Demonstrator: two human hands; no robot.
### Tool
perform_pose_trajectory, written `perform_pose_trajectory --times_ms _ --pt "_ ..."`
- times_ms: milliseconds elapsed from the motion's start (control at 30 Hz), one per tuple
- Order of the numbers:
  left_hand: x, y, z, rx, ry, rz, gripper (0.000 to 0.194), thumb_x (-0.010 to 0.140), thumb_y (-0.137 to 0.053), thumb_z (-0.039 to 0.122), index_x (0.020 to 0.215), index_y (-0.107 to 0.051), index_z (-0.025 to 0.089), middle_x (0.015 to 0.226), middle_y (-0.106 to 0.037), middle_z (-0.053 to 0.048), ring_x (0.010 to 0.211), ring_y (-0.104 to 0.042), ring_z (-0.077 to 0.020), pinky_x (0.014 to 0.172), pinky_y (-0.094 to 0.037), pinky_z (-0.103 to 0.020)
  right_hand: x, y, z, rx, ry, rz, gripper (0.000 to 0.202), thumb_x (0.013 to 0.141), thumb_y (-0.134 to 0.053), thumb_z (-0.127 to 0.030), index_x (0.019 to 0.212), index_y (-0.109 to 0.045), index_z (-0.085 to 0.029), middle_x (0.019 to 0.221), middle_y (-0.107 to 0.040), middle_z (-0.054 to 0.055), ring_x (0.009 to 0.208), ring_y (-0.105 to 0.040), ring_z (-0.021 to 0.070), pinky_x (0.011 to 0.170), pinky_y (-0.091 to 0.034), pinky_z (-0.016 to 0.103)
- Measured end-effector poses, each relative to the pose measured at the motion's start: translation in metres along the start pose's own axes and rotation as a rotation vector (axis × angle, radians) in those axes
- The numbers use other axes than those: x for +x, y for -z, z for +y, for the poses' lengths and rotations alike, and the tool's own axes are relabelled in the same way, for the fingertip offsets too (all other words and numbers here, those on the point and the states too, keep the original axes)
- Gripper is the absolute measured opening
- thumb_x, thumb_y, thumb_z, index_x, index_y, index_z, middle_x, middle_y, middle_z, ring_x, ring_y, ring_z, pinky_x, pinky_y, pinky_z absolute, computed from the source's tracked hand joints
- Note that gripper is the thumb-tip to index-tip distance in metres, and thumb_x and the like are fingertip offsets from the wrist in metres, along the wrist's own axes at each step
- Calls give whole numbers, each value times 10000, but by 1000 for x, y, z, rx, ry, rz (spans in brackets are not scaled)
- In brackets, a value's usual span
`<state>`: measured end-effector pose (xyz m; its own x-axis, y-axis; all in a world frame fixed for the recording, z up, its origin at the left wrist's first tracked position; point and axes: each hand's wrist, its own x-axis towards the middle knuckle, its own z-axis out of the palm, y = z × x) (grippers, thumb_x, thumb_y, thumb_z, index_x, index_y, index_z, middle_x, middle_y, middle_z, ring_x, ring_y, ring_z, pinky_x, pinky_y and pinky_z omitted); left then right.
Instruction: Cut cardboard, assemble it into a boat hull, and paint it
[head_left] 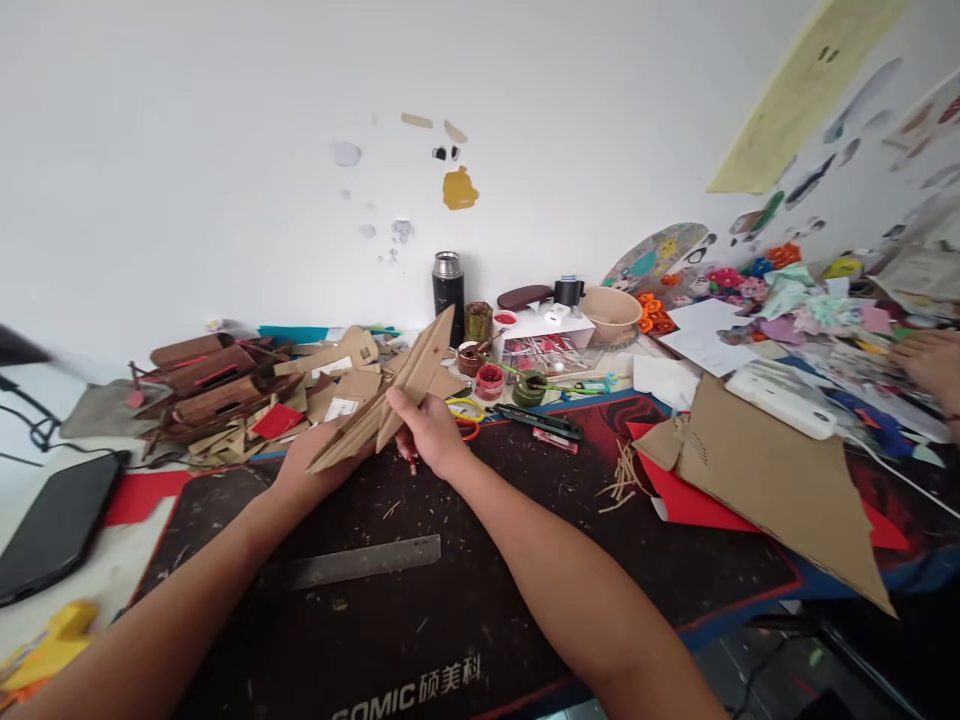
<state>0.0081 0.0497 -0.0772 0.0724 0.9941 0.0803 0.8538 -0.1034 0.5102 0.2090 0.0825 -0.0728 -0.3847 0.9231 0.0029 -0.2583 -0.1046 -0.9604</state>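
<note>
Both hands are raised over a dark desk mat (360,630). My right hand (435,432) is closed on a long, pointed piece of cardboard (424,365), thumb pressed on its face. Beneath that hand a small red tip (412,464) sticks out; what it belongs to is hidden. My left hand (319,458) supports another folded strip of cardboard (349,435) from below, its fingers mostly covered. The two cardboard parts cross or meet between the hands; whether they are joined I cannot tell. A clear ruler (367,562) lies on the mat nearer to me.
Brown cardboard models (214,380) and scraps are piled at left. Behind stand a black thermos (448,290), paint jars (490,382) and a beige bowl (611,312). A utility knife (538,422) lies right of my hands. A cardboard sheet (765,480) and another person's hand (930,358) are at right.
</note>
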Motion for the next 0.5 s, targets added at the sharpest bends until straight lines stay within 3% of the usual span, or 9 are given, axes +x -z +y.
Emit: perform_pose_trajectory --times_ms 67,100,167,233,400,500 --pt "-1 14 4 87 -149 -53 377 937 -538 480 1096 -758 219 1088 -807 -115 991 -742 -340 866 -539 -392 -2 0 1 -9 1 -1 628 821 -682 -832 739 -564 -220 452 -537 -60 334 -482 104 337 -309 203" --pt "-1 21 5 144 -212 -5 395 887 -568 478 1112 -749 208 1165 -794 -149 1090 -720 -374 944 -532 -432 -3 -1 1 -5 1 0 629 824 -680 -832 734 -559 -221 454 -537 -58 334 -481 105 335 -308 203" --pt "-1 30 5 199 -231 66 451 816 -596 461 1146 -737 188 1254 -769 -190 1183 -691 -413 1009 -521 -488 -5 -2 2 22 0 9 637 818 -678 -841 726 -553 -223 448 -530 -55 330 -471 106 329 -298 205" --pt "-1 32 5 145 -167 72 469 783 -606 431 1161 -730 185 1243 -779 -183 1168 -703 -409 1004 -534 -495 -6 -3 0 80 -2 41 647 790 -702 -848 727 -554 -222 448 -526 -55 330 -456 103 326 -289 205" --pt "-3 27 27 -496 0 -55 629 791 -713 474 1340 -662 171 1256 -798 -138 1106 -745 -352 988 -574 -472 -7 -5 -9 250 -55 141 662 728 -784 -831 696 -539 -217 460 -506 -57 348 -417 85 332 -283 204" --pt "-5 23 55 -872 83 -27 730 736 -858 431 1395 -652 196 1307 -787 -127 1183 -729 -349 1006 -581 -470 -5 -3 -15 333 -93 210 637 742 -808 -786 692 -530 -215 472 -493 -60 362 -398 78 333 -255 202"
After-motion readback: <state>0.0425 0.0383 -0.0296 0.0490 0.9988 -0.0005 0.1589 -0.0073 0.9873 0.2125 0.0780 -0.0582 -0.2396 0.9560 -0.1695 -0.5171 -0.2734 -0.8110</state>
